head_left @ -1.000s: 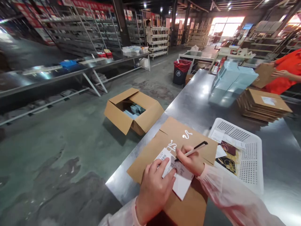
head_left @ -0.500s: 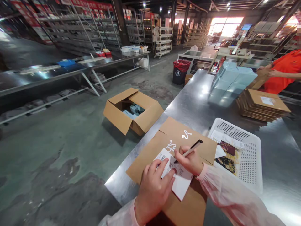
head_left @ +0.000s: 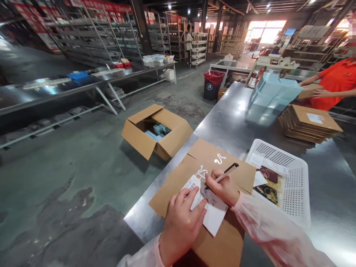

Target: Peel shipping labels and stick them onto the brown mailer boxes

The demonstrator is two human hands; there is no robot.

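Observation:
A pen (head_left: pixel 228 171) with a dark end is pinched in my right hand (head_left: pixel 223 188), its tip on a white paper label (head_left: pixel 215 218) that bears a barcode and handwriting. My left hand (head_left: pixel 185 218) lies on the label with its fingers spread, pressing on it. Under both is a flat brown cardboard piece (head_left: pixel 178 185) with white lettering, lying on the metal table (head_left: pixel 144 218). Just right of my right hand stands a white perforated basket (head_left: pixel 299 185) holding papers and dark patterned cards.
An open carton (head_left: pixel 172 144) with pale blue boxes stands left of the table. Farther back are stacked blue boxes (head_left: pixel 275 89), folded cardboard (head_left: pixel 311 124), a person in orange (head_left: pixel 335 83) and a bin (head_left: pixel 210 89).
The orange-clad person's arms and the cardboard they hold have shifted. A distant person by the shelves shows more fully. The pen has tilted slightly; my left hand stays in place.

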